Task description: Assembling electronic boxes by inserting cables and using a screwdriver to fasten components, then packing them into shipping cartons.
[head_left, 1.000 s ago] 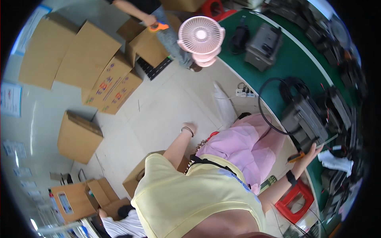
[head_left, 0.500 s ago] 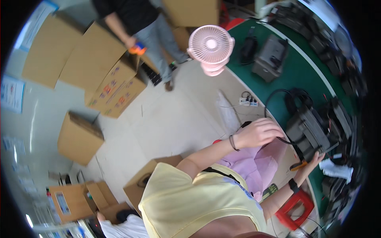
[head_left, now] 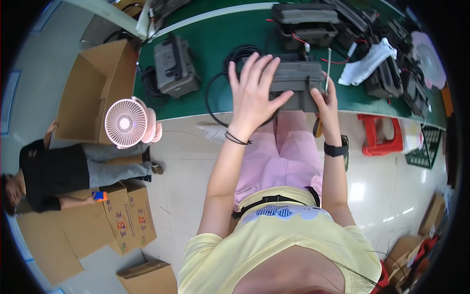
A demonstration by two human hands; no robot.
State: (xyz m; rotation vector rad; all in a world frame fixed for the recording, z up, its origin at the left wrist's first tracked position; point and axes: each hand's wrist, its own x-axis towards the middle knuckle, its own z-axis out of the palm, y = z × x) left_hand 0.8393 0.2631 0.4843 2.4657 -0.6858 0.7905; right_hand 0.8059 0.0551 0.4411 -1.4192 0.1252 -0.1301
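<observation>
A dark grey plastic case (head_left: pixel 297 81) lies at the near edge of the green table, in front of me. Over its left end my left hand (head_left: pixel 255 90) is spread, fingers apart; whether it touches the case I cannot tell. My right hand (head_left: pixel 327 100) is at the case's right end, closed on a screwdriver (head_left: pixel 318 128) with an orange and black handle. Its thin metal shaft points up and away from me, past the fingers. A coiled black cable (head_left: pixel 242 50) lies left of the case, and a loop of it hangs over the table edge.
Another grey case (head_left: pixel 177 68) stands left on the green table (head_left: pixel 215 39). More cases (head_left: pixel 303 22) with red wires and a white plastic bag (head_left: pixel 368 61) are behind and right. A pink fan (head_left: pixel 126 123) is at the table's left. A red stool (head_left: pixel 382 137) stands right; a co-worker (head_left: pixel 58 169) is left among cardboard boxes.
The view has swung round to the right, so the table now lies straight ahead. My left hand has come up to the case with fingers spread. The screwdriver remains in my right hand.
</observation>
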